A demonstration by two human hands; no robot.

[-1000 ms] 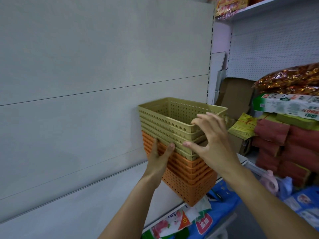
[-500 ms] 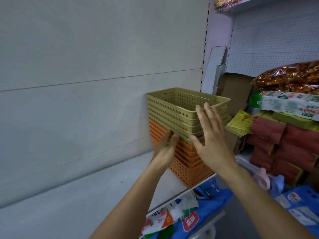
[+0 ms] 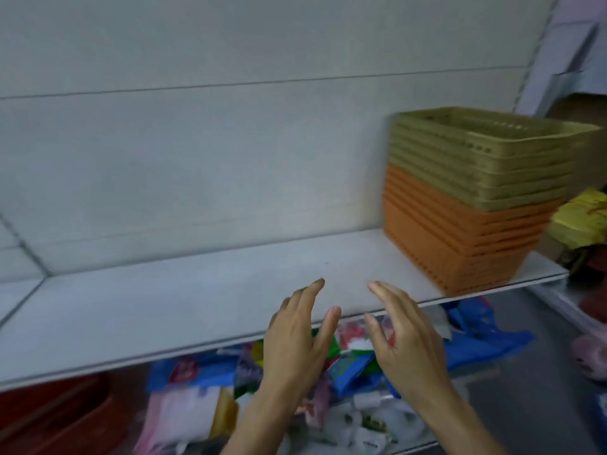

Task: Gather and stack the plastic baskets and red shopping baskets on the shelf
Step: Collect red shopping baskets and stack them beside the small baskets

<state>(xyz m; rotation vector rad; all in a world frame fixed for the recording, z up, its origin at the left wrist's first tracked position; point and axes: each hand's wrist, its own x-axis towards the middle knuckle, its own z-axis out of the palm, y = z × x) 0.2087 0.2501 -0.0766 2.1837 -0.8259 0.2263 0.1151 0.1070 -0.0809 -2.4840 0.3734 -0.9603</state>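
Note:
A stack of olive-green plastic baskets (image 3: 486, 159) sits nested on a stack of orange plastic baskets (image 3: 460, 244) at the right end of the white shelf (image 3: 164, 310). My left hand (image 3: 295, 339) and my right hand (image 3: 404, 336) hover side by side in front of the shelf's front edge, well left of and below the stack. Both hands hold nothing, fingers spread and palms facing each other. A dark red shape (image 3: 56, 418), perhaps a shopping basket, lies blurred at the lower left under the shelf.
Below the shelf lies a heap of coloured packets and plastic bags (image 3: 328, 389). Yellow and red packaged goods (image 3: 584, 221) crowd the neighbouring shelf bay to the right. A white back panel (image 3: 230, 126) rises behind the shelf.
Both hands have let go of the basket stack and drawn back down and left. The view has swung left and down, so the stack now sits at the right.

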